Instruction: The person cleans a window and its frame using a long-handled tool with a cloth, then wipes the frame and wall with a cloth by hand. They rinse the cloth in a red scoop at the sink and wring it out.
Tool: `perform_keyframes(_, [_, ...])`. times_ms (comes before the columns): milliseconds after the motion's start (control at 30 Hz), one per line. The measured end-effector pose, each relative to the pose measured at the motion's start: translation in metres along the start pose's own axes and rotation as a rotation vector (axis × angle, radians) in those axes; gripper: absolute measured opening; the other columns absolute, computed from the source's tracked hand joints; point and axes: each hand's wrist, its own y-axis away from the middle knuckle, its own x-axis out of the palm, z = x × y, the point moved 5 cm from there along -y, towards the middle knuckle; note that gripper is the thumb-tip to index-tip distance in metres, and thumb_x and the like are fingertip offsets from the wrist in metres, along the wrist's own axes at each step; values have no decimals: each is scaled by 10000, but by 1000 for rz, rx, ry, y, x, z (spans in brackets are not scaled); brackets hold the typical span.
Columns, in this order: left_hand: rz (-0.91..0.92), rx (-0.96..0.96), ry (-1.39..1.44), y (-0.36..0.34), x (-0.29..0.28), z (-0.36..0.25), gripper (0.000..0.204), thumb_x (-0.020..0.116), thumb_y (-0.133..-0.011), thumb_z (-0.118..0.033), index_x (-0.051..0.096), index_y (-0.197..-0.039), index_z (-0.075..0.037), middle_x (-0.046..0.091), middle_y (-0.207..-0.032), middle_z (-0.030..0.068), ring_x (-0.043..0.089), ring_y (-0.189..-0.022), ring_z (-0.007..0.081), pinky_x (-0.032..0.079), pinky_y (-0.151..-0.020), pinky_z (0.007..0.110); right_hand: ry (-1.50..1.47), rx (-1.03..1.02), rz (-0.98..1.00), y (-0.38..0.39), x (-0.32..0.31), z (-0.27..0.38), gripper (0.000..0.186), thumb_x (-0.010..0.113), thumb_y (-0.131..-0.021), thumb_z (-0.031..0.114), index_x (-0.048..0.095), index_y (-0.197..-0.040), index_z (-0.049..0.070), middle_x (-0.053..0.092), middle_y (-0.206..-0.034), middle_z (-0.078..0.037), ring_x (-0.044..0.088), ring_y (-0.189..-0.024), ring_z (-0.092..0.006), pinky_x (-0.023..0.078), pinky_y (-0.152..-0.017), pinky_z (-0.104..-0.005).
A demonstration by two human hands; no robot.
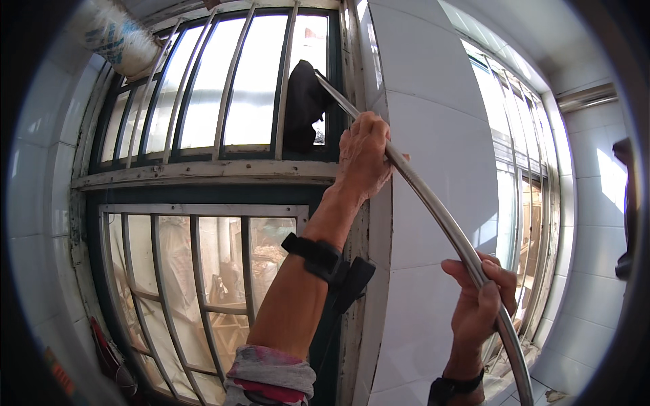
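Rolled sleeve (271, 369) nearest; left grip (365, 150), right grip (474, 310) clasp a metal pole (437, 211)!
Probably stiff, slick; best held wide apart.

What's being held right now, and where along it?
A long metal pole: the left grip is closed around its shaft below the upper end, the right grip farther down, above where it leaves the picture.

From here I see a bunched grey sleeve (269, 369) with pinkish-red patches on the left arm. Above that sleeve sits a black strap (313, 252), a blocky black unit (355, 284) against it; right of the sleeve, a black wristband (462, 386). Left hand (364, 149) and right hand (468, 311) are bare.
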Motion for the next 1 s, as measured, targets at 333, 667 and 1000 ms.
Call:
perform_keyframes(333, [-97,96,2,57,-4,-81,519,642,-763,-544,423,-766,-73,386,-787,78,408,-778,227,385,-714,392,447,70,0,10,-62,91,225,400,-892,253,482,-952,53,635,-582,-161,604,-791,-223,509,-773,-341])
perform_keyframes(667, [-222,143,66,32,-2,-98,585,491,-795,-655,402,-726,-81,382,-766,82,398,-762,234,385,-722,404,325,70,27,12,-62,114,251,418,-903,268,480,-1014,53,610,-713,-196,582,-809,-240,524,-671,-328])
perform_keyframes(1000, [-46,24,-65,11,-1,-46,612,549,-729,-677,456,-731,-72,458,-737,50,461,-754,215,394,-766,433,541,-111,190,-50,-16,94,207,398,-866,210,500,-899,33,653,-677,-174,627,-611,-198,528,-666,-382])
